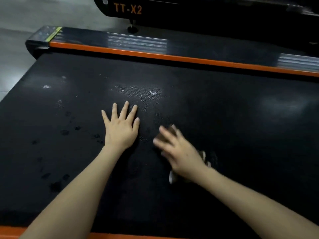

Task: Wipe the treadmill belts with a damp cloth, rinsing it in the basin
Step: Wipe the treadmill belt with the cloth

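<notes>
A wide black treadmill belt (224, 118) fills the view, with damp patches and white specks near its middle. My left hand (120, 128) lies flat on the belt with its fingers spread. My right hand (177, 150), blurred by motion, presses with fairly straight fingers on a dark cloth with pale edges (172, 176). Most of the cloth is hidden under the hand; its corners show at the wrist and to the right.
An orange side rail (155, 55) with a black footboard runs along the far edge of the belt. Behind it stands a second black machine marked TT-X2 (127, 8). Grey floor (34, 12) lies at the upper left. An orange strip (10, 232) edges the near side.
</notes>
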`<state>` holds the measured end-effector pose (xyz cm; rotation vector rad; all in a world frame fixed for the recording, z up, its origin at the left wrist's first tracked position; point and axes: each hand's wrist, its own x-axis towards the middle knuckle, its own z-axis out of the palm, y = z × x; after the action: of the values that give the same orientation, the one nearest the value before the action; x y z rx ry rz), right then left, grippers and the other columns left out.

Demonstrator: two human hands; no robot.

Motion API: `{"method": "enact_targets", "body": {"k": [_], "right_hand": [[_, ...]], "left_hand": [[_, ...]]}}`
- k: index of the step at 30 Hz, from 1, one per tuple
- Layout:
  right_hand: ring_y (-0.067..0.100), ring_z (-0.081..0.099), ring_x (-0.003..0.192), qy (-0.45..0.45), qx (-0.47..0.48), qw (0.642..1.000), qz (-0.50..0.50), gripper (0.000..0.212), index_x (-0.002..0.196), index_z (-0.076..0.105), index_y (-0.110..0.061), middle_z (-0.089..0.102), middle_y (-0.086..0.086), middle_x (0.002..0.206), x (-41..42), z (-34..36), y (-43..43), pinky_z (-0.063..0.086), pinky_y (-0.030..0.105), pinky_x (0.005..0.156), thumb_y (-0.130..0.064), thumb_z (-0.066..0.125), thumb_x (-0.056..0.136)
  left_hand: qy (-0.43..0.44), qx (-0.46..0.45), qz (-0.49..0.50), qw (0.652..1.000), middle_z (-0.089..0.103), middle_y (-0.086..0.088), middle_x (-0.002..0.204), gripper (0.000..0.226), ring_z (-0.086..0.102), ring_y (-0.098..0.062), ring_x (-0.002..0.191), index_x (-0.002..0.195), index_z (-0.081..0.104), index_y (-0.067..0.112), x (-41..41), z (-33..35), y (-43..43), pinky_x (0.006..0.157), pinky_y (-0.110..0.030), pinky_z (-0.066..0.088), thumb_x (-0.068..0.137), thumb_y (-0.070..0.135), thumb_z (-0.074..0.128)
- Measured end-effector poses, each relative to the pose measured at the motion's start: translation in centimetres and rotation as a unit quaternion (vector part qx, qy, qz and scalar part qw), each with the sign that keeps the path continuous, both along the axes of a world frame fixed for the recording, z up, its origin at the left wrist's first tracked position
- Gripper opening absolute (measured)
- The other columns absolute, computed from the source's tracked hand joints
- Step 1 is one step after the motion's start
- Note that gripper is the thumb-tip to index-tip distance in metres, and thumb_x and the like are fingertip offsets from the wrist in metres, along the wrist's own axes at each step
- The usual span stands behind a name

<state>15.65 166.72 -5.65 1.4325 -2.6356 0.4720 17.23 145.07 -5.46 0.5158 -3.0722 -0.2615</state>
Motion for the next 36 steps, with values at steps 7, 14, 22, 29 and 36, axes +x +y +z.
{"method": "enact_targets", "body": {"k": [7, 14, 22, 29, 36], "right_hand": [[0.048, 0.033, 0.131, 0.013, 0.014, 0.982, -0.188, 0.039, 0.133, 0.052, -0.019, 0.037, 0.017, 0.147, -14.7, 1.4, 1.7, 0.026, 0.056, 0.107, -0.017, 0.047, 0.094], [0.049, 0.032, 0.129, -0.037, -0.002, 0.989, -0.142, 0.039, 0.132, 0.054, -0.02, 0.033, 0.015, 0.15, -11.5, 0.1, -7.4, 0.022, 0.049, 0.112, -0.024, 0.045, 0.095], [0.045, 0.03, 0.134, -0.03, 0.005, 0.987, -0.16, 0.039, 0.133, 0.053, -0.021, 0.033, 0.011, 0.15, -16.5, 0.6, -1.9, 0.019, 0.048, 0.112, -0.018, 0.047, 0.095], [0.043, 0.021, 0.136, -0.061, 0.01, 0.973, -0.223, 0.04, 0.139, 0.045, -0.026, 0.021, 0.004, 0.156, -16.0, 1.0, -9.5, 0.018, 0.042, 0.113, -0.027, 0.039, 0.099], [0.036, 0.034, 0.134, -0.011, 0.037, 0.992, -0.122, 0.038, 0.133, 0.052, -0.031, 0.032, 0.003, 0.152, -16.6, 1.3, -4.6, 0.024, 0.043, 0.11, -0.028, 0.051, 0.095]], "left_hand": [[0.023, -0.014, 0.005, 1.0, 0.014, 0.003, 0.159, 0.057, 0.002, -0.03, 0.146, 0.149, 0.021, 0.035, -0.1, -0.8, -0.1, 0.113, -0.058, -0.006, 0.096, 0.05, 0.009], [0.019, -0.027, 0.003, 0.999, 0.014, 0.002, 0.159, 0.072, 0.002, -0.03, 0.146, 0.149, 0.02, 0.035, -0.2, -1.0, 0.0, 0.112, -0.058, -0.004, 0.084, 0.055, -0.003], [0.024, -0.024, 0.001, 0.999, 0.016, 0.003, 0.159, 0.068, 0.003, -0.03, 0.147, 0.149, 0.021, 0.035, -0.1, -1.1, -0.1, 0.113, -0.056, -0.005, 0.087, 0.054, 0.0], [0.025, -0.023, 0.003, 0.999, 0.022, 0.001, 0.157, 0.065, 0.008, -0.031, 0.146, 0.148, 0.027, 0.034, -0.2, -1.1, 0.0, 0.112, -0.058, -0.002, 0.089, 0.053, 0.006], [0.026, -0.016, -0.005, 1.0, 0.02, 0.003, 0.157, 0.065, 0.007, -0.029, 0.147, 0.148, 0.025, 0.035, 0.0, -1.0, -0.3, 0.114, -0.056, -0.003, 0.089, 0.054, 0.004]]}}
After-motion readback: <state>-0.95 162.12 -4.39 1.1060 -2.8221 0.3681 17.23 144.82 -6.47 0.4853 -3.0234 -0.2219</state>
